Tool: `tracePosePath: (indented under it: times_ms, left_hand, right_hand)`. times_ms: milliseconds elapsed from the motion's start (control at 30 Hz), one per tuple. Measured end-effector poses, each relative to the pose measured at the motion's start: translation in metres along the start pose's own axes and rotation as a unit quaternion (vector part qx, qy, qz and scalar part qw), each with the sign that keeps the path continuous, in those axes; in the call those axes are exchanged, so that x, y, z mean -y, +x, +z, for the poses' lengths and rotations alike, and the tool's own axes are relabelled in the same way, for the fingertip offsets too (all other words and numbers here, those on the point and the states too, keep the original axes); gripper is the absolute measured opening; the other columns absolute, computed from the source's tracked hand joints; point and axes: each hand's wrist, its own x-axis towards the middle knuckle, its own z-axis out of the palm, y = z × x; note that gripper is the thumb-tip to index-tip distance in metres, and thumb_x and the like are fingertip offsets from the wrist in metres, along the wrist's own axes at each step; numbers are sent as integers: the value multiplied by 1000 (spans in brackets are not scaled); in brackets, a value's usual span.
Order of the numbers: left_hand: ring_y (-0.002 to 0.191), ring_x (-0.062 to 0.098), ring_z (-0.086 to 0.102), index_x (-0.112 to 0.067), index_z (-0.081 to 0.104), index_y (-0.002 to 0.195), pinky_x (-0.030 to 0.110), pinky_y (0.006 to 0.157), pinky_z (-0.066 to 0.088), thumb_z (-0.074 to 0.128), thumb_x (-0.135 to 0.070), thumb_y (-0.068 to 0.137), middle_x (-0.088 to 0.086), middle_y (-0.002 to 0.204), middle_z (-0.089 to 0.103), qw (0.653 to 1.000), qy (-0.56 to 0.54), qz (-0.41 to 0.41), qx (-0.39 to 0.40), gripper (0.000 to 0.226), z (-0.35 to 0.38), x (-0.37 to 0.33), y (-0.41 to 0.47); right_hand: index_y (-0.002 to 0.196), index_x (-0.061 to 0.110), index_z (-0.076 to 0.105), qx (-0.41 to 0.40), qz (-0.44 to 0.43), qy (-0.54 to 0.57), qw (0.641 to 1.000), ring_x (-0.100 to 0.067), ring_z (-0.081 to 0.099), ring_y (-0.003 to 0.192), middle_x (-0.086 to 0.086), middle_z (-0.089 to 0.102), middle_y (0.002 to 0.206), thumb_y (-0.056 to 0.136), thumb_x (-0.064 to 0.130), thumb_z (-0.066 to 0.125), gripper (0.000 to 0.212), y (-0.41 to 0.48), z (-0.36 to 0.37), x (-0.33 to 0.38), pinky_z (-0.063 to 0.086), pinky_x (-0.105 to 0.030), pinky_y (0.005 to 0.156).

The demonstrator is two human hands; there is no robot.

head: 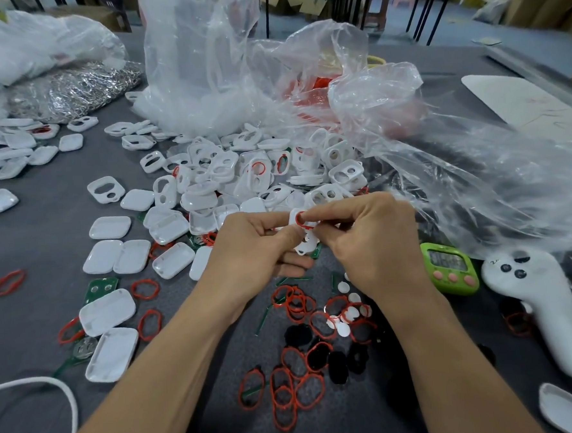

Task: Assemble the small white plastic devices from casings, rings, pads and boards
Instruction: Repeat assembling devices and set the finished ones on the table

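Observation:
Both my hands meet over the middle of the grey table. My left hand (256,248) pinches a small white casing (302,245) with cut-out holes. My right hand (370,241) pinches the same casing from the right, its fingertips on a red ring (301,219) seated at the casing's top hole. A heap of white casings with holes (262,174) lies just behind my hands. Plain white shells (113,257) spread to the left. Loose red rings (295,383), black pads (337,360) and white round pads (347,313) lie near my forearms. Green boards (100,289) show on the left.
Crumpled clear plastic bags (389,116) rise behind and to the right. A green timer (448,268) and a white controller (544,307) sit at the right. A bag of metal clips (76,88) lies far left. A white cable (54,387) curves at the lower left.

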Motion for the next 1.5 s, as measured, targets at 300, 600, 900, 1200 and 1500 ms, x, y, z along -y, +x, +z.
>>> tracePosePath:
  times_ms: [300, 600, 900, 1200, 1500]
  left_hand:
    - [60, 26, 74, -12, 82, 89, 30, 57, 62, 66, 2, 90, 16, 75, 76, 997, 71, 6, -2, 22, -8, -4, -4]
    - [50, 22, 68, -20, 84, 86, 27, 51, 58, 71, 6, 82, 19, 72, 75, 993, 119, 18, 3, 29, -11, -4, -6]
    - [54, 24, 67, -13, 84, 91, 26, 52, 54, 76, -3, 76, 20, 74, 74, 968, 150, 10, 203, 20, -28, -13, -7]
    - [51, 24, 67, -4, 82, 98, 25, 49, 54, 78, -3, 72, 24, 74, 74, 988, 68, 18, 136, 26, -26, -8, -3]
    - [58, 23, 63, -21, 84, 92, 27, 52, 52, 69, -17, 85, 22, 72, 71, 989, 64, 130, -38, 17, 0, 1, -6]
  right_hand:
    - [92, 30, 85, 32, -44, -55, 997, 5, 64, 85, 11, 80, 85, 80, 11, 85, 23, -3, 0, 8, 44, -1, 74]
    - [100, 33, 83, 74, -3, -20, 997, 7, 70, 75, 26, 73, 79, 67, 8, 92, 42, -2, -6, 11, 55, -9, 75]
    - [90, 25, 82, 242, 41, 94, 965, -21, 69, 64, 0, 75, 75, 44, 14, 102, 52, 7, -24, 8, 57, -35, 61]
    - [85, 11, 83, 186, 124, 272, 936, -23, 77, 74, -11, 79, 81, 62, 1, 93, 27, 6, -9, -1, 60, -31, 67]
    - [80, 22, 82, 86, 154, 307, 935, -16, 76, 71, -4, 80, 78, 87, -2, 76, 26, 6, 7, 2, 57, -20, 60]
